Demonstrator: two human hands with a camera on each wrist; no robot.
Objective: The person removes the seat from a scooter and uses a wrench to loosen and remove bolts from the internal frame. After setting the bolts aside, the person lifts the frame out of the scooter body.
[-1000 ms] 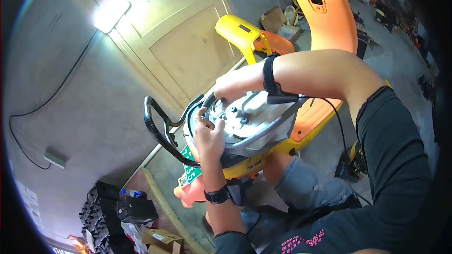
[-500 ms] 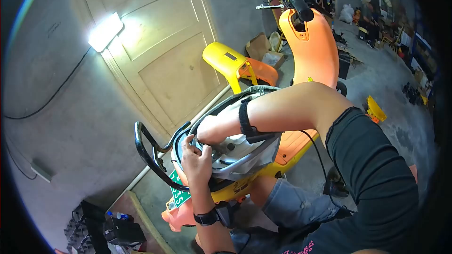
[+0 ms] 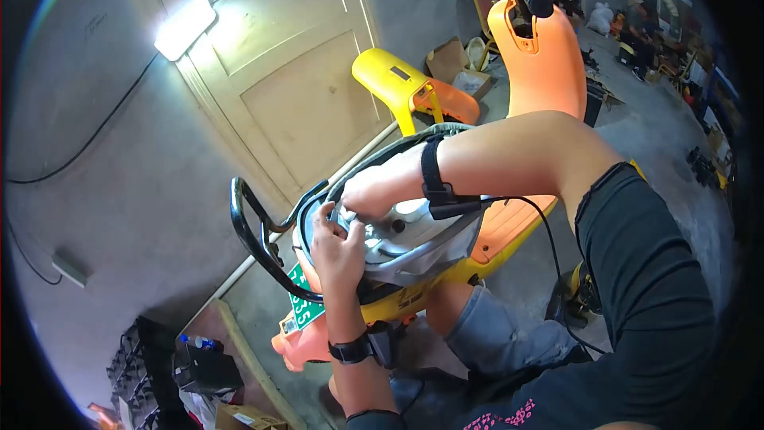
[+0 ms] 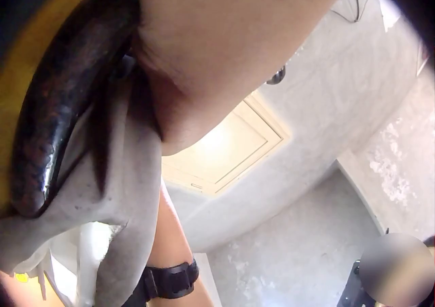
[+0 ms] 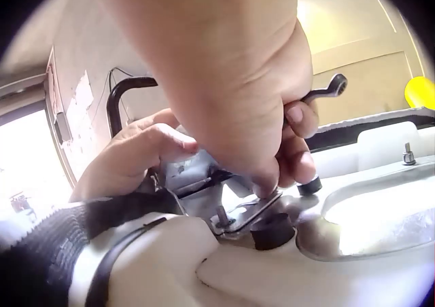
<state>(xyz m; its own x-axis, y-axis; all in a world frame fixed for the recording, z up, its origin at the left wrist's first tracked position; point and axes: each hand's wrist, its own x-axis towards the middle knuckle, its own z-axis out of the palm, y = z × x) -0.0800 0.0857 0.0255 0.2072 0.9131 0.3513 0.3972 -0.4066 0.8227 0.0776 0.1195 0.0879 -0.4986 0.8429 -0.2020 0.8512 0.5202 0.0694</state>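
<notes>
In the head view, an orange and yellow scooter body [image 3: 414, 291] has an open storage well with a grey rim [image 3: 414, 263]. My right hand [image 3: 378, 191] reaches down into its rear end. The right wrist view shows that hand gripping a dark ring-ended wrench [image 5: 329, 92], its fingertips close over a metal plate [image 5: 255, 215] with a bolt. Opposite it, my left hand [image 3: 338, 255] curls over the rear rim, thumb and fingers bent at a grey metal bracket [image 5: 187, 173]. Black rubber plugs [image 5: 273, 231] stand beside the plate. The wrench's working end is hidden by my right hand.
A black grab rail [image 3: 253, 227] loops behind the well, above a green number plate [image 3: 301, 302]. Past the scooter lie a yellow and orange panel [image 3: 390, 80] and a cardboard box [image 3: 446, 60]. A black cable [image 3: 549, 255] hangs from my right wrist. People sit far right.
The head view has swung, so the scooter shifts in the picture. Both hands stay at the rear of the well, the right one making small movements beside the left.
</notes>
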